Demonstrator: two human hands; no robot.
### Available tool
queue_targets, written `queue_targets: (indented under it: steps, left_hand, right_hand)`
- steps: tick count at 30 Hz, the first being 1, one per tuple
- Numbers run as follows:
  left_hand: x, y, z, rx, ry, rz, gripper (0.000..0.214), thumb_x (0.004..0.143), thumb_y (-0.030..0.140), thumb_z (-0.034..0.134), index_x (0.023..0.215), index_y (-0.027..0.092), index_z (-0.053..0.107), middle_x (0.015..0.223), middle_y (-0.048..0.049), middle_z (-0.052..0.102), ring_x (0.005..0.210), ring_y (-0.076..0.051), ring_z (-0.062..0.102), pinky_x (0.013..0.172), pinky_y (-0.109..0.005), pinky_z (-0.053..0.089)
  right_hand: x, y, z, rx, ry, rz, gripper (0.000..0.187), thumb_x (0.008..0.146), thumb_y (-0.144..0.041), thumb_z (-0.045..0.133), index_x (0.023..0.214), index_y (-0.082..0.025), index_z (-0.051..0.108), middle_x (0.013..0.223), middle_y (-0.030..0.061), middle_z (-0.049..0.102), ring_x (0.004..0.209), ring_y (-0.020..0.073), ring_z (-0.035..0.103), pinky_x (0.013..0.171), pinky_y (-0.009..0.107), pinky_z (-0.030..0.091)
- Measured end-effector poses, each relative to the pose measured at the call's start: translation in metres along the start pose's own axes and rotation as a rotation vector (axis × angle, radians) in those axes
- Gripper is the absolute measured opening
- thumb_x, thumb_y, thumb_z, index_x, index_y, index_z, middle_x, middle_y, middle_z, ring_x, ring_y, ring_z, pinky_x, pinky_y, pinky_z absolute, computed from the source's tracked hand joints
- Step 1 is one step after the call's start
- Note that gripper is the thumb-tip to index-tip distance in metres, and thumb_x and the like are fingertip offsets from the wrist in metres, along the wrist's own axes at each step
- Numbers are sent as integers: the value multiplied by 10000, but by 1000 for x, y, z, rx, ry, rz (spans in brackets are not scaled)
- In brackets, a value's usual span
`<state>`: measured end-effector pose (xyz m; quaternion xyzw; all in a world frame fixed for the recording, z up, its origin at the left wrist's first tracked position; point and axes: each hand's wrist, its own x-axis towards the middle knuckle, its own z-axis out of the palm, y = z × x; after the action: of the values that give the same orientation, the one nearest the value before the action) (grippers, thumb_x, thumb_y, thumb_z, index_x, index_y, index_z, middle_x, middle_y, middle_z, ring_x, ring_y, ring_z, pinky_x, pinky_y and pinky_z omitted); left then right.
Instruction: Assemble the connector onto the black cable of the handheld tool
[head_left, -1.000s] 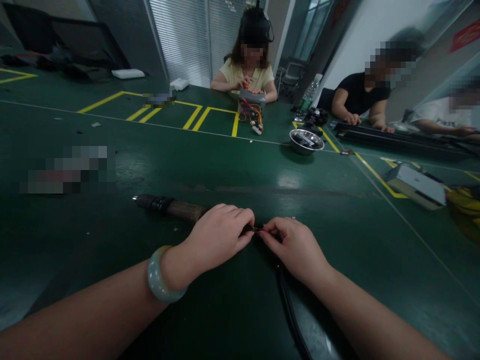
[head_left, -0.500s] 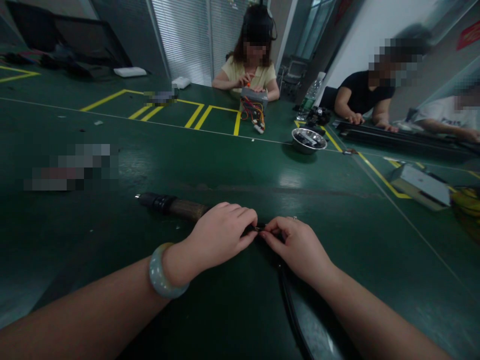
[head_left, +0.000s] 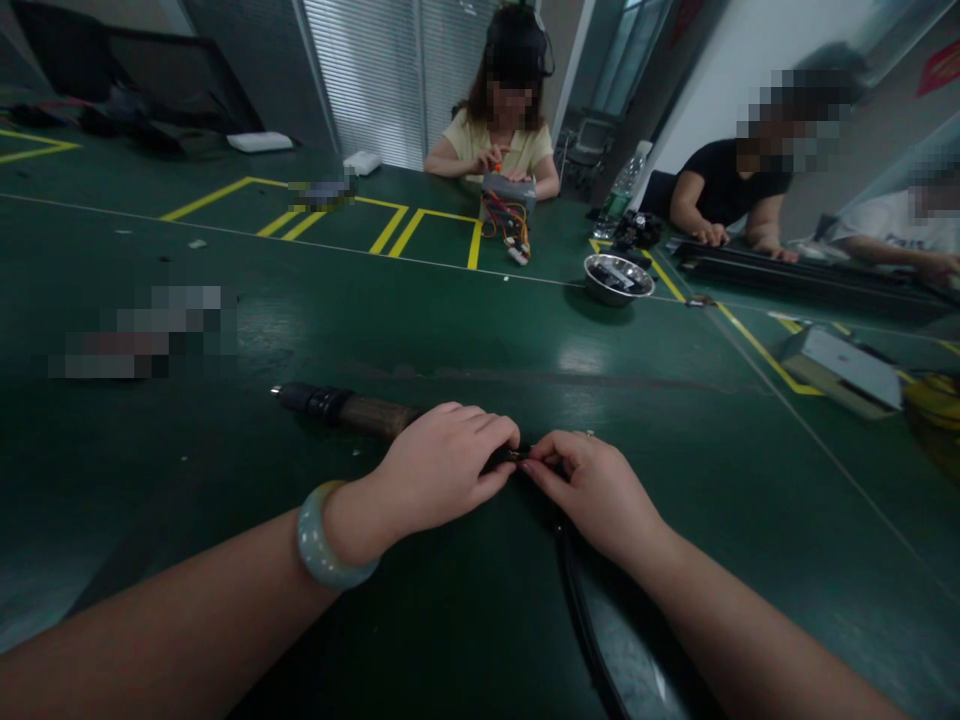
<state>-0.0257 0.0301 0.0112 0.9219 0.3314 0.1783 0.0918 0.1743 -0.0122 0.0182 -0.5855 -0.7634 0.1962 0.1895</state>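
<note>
Screwdriver (head_left: 375, 415) is lying on the near part of the bench (head_left: 337, 320), its tip pointing left and its rear disappearing under the left hand (head_left: 450, 465). That hand is closing around the rear part, with thumb and forefinger pinching towards the right. The right hand (head_left: 600, 485) is gripping the black cable (head_left: 574, 580) near its far end between thumb and fingers. Both sets of fingertips are almost meeting, and a small glint of metal is showing between them; whether the tool and cable are joining there is too small to tell. Beyond the right hand, the cable is curving down towards the near edge. Careful handling is probably calling for a firm left hand, a lighter right one, both pieces running straight, and the cable hanging slack so nothing is tugging sideways.
</note>
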Motion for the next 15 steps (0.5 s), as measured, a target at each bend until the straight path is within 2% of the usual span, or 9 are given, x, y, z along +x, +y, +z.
queue_targets:
  steps: [9, 15]
  left_hand:
    - [-1, -2, 3, 29, 22, 17, 119, 851, 270, 596, 950, 207, 574, 883, -12, 630, 860, -190, 598, 775, -343, 422]
    - [-1, -2, 3, 16, 5, -21, 130, 844, 254, 598, 957, 198, 565, 923, -19, 637, 885, -198, 605, 809, -364, 434]
  right_hand:
    - [1, 0, 1, 6, -1, 3, 73, 866, -278, 623, 827, -236, 669, 775, -10, 692, 737, 162, 607, 703, 303, 415]
    - [1, 0, 1, 10, 8, 7, 82, 866, -290, 634, 804, -244, 661, 753, -34, 681, 721, 149, 601, 691, 288, 407]
